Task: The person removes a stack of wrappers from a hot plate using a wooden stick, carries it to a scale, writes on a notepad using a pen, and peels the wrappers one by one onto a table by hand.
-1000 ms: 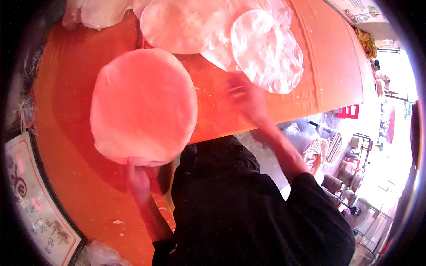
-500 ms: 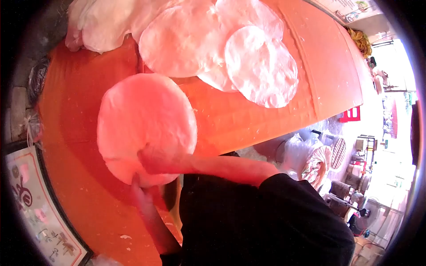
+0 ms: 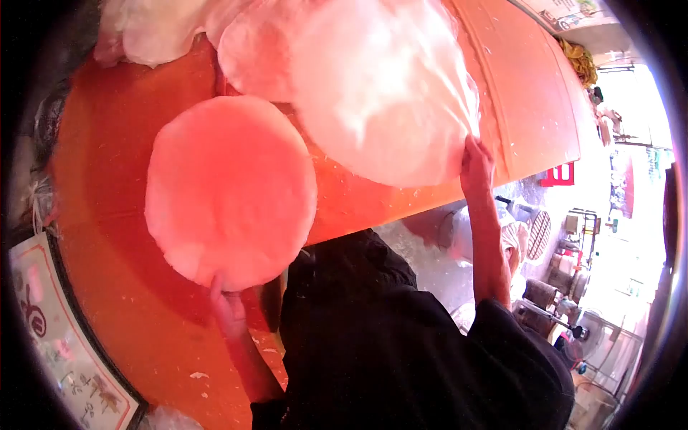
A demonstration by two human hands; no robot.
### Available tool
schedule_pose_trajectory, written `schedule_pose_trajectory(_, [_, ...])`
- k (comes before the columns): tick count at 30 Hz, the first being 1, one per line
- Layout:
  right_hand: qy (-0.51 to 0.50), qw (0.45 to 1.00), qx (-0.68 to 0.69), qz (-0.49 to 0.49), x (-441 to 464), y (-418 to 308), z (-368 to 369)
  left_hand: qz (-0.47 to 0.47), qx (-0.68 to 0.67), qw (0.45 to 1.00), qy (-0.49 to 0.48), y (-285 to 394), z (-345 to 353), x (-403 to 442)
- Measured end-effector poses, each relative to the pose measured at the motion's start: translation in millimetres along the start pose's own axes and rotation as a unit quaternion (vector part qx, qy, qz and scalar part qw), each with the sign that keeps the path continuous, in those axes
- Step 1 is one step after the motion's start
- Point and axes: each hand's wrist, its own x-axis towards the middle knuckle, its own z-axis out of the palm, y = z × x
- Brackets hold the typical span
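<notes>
Here, a pink doughy disc (image 3: 231, 193) is pinched by the left hand (image 3: 229, 309), a thin whitish round sheet (image 3: 373, 100) by the right hand (image 3: 477, 170)

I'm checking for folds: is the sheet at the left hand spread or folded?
Spread: the round sheet shows its full, rounded outline, no fold visible.

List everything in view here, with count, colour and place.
Near dough sheet: one, pink, left of centre, round
Large dough sheet: one, pinkish white, upper centre
Other dough sheets: several, pinkish, behind the large one
Table: one, orange, beneath
Handwritten sign: one, white, lower left
Crate: one, red, right
Bundle: one, yellow, upper right
Round lattice: one, brownish, right
Equipment: count unclear, mixed colours, right
Shirt: one, black, bottom centre
Left hand: one, bare, gripping near dough sheet
Right hand: one, bare, gripping large dough sheet
</notes>
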Motion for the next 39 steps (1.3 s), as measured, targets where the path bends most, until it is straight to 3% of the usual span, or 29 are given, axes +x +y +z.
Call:
schedule_pose_trajectory(2, [0.029, 0.998, -0.057, 0.024, 11, 41, -55, -0.019, -0.010, 1.000, -0.007, 5, 5, -1])
schedule_pose_trajectory(5, [0.123, 0.991, -0.024, 0.054, 11, 74, -98, -0.012, -0.022, 1.000, -0.018, 6, -5, 5])
schedule_pose_trajectory(11, [0.117, 0.977, -0.141, 0.111, -3, 79, -137, 0.010, -0.079, 0.995, -0.066, 17, 10, -1])
schedule_pose_trajectory(12, [0.143, 0.964, -0.210, 0.083, -3, 80, -144, 0.039, -0.089, 0.990, -0.099, 17, 15, 0])
schedule_pose_trajectory(13, [0.201, 0.920, -0.335, -0.015, 15, 101, -160, 0.043, -0.092, 0.990, -0.094, 17, 17, 2])
schedule_pose_trajectory(15, [0.180, 0.807, -0.489, -0.278, -21, 49, -86, 0.031, -0.074, 0.994, -0.079, 16, 20, 6])
schedule_pose_trajectory(17, [0.041, 0.880, -0.436, -0.182, -52, 7, 10, 0.024, -0.102, 0.991, -0.083, -6, -5, 27])
schedule_pose_trajectory(18, [-0.126, 0.912, -0.359, -0.152, -74, -4, 55, 0.048, -0.032, 0.994, -0.095, 12, 38, 5])
schedule_pose_trajectory(19, [-0.287, 0.913, -0.264, -0.119, -96, -5, 96, 0.040, -0.047, 0.996, -0.060, 9, 54, 5])
schedule_pose_trajectory(20, [-0.400, 0.885, -0.223, -0.085, -122, 6, 133, 0.074, -0.014, 0.990, -0.119, 9, 58, 10])
schedule_pose_trajectory(21, [-0.496, 0.775, -0.345, -0.187, -152, -14, 163, 0.077, -0.006, 0.988, -0.131, 16, 78, 6])
schedule_pose_trajectory(23, [-0.549, 0.742, -0.253, -0.289, -191, 56, 210, 0.102, 0.054, 0.990, -0.084, 15, 81, 6])
schedule_pose_trajectory(26, [-0.589, 0.695, -0.314, -0.266, -206, 73, 235, 0.108, 0.025, 0.989, -0.095, 19, 91, 1])
schedule_pose_trajectory(28, [-0.609, 0.670, -0.334, -0.260, -206, 72, 240, 0.076, 0.008, 0.995, -0.067, 20, 86, -4])
schedule_pose_trajectory(31, [-0.629, 0.651, -0.335, -0.262, -200, 69, 249, 0.099, 0.021, 0.995, -0.002, -13, 42, 15])
schedule_pose_trajectory(36, [-0.628, 0.653, -0.339, -0.254, -152, 6, 284, 0.062, 0.086, 0.993, 0.042, -12, 37, 14])
schedule_pose_trajectory(39, [-0.562, 0.710, -0.403, -0.131, -81, -80, 317, 0.070, 0.110, 0.991, 0.026, -7, 27, 10])
